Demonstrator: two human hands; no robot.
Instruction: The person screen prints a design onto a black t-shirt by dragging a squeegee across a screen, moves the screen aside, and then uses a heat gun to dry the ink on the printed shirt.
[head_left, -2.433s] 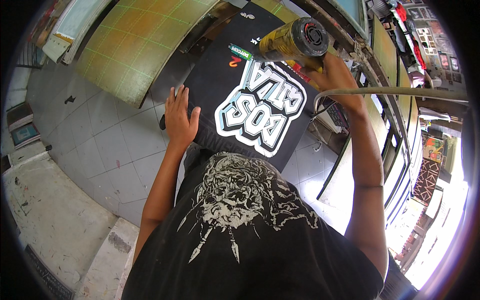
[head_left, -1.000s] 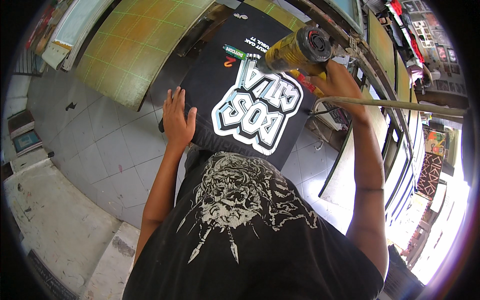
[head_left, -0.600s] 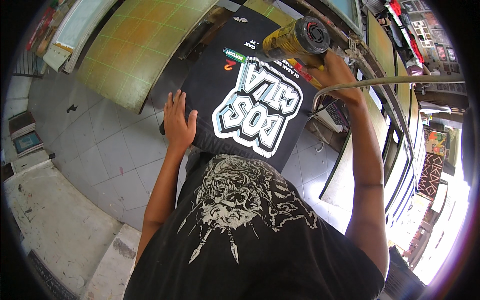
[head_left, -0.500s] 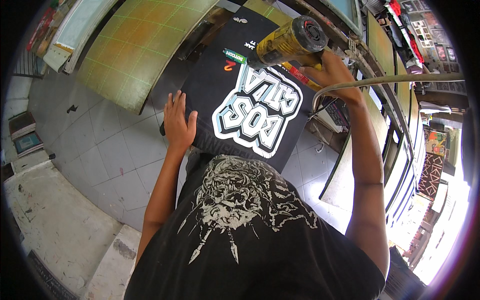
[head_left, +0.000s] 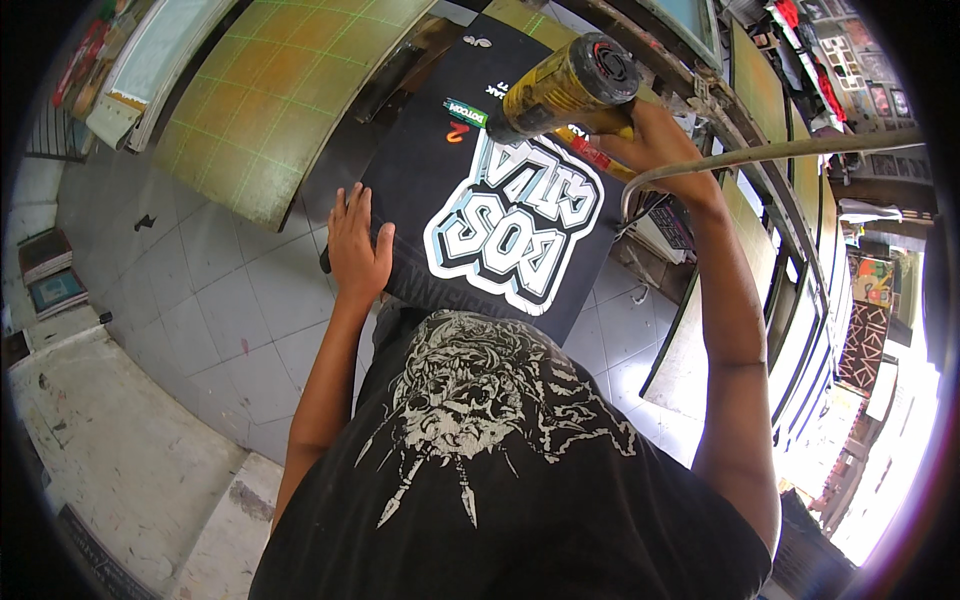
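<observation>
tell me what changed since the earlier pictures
The right hand has shifted the heat gun slightly left above the black cloth; the cord sits higher in the picture. Nothing was let go or picked up. The left hand still lies at the cloth's left edge.

Looks like scuffed, dull plastic on the yellow-and-black heat gun, upper middle of the frame. Reads as matt, smooth black cloth in the garment at centre, with flat, opaque white in its print. Shows smooth, faintly glossy tiling on the floor, left of the frame; rough, stained paint on the pale ledge, lower left; matt cloth in the worn shirt, bottom centre.
</observation>
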